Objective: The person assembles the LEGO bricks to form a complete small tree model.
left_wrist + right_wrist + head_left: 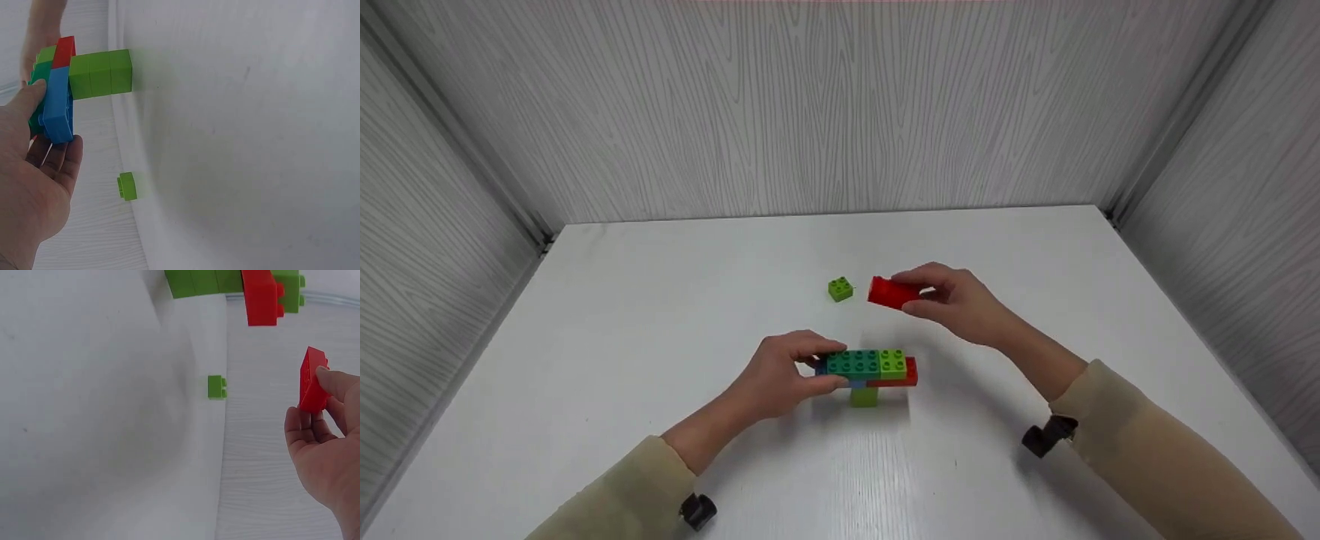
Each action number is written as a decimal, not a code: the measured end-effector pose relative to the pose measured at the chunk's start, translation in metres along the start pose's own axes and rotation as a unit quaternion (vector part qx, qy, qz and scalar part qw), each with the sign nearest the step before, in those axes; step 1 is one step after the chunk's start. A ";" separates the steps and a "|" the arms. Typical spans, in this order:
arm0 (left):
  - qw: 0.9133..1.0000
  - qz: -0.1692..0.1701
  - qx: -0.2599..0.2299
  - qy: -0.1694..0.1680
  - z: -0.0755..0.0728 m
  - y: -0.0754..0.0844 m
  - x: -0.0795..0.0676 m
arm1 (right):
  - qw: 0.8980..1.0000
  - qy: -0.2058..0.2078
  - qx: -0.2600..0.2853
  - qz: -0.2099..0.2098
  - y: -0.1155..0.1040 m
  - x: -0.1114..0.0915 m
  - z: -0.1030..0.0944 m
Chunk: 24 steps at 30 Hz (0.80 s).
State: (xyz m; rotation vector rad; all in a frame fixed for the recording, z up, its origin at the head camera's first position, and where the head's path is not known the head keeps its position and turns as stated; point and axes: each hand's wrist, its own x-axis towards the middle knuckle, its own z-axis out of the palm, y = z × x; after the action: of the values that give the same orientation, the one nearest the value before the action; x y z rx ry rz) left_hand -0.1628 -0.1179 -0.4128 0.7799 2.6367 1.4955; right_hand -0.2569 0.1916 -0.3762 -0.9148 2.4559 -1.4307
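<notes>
A T-shaped build of toy bricks stands on the table. Its stem is a stack of light green bricks [101, 74]; across it lie a blue brick [58, 101] and a red brick [261, 298]. On top sit a dark green brick [853, 364] and a light green brick [892, 363]. My left hand [791, 373] grips the build's left end between thumb and fingers. Raised above the table, behind and right of the build, my right hand [960, 304] pinches a separate red brick [894, 293], held tilted and apart from the build.
A loose small light green brick [840, 289] lies on the white table [660, 300] behind the build, left of my right hand. Grey wood-grain panels [840, 112] rise at the table's back and both sides.
</notes>
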 end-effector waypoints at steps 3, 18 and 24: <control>1.000 0.001 0.001 0.001 0.000 -0.001 0.000 | 0.999 -0.016 0.000 -0.038 -0.009 -0.007 0.007; 1.000 0.022 -0.003 -0.004 -0.002 -0.001 0.000 | 0.993 -0.067 -0.007 -0.096 -0.030 -0.028 0.029; 1.000 0.028 -0.004 -0.005 -0.002 -0.002 0.000 | 0.991 -0.078 -0.014 -0.105 -0.030 -0.031 0.037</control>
State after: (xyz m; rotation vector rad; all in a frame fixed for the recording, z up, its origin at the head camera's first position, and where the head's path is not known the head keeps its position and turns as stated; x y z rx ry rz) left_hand -0.1640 -0.1208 -0.4132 0.8635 2.6219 1.5103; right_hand -0.2043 0.1715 -0.3762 -1.2732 2.3287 -1.3290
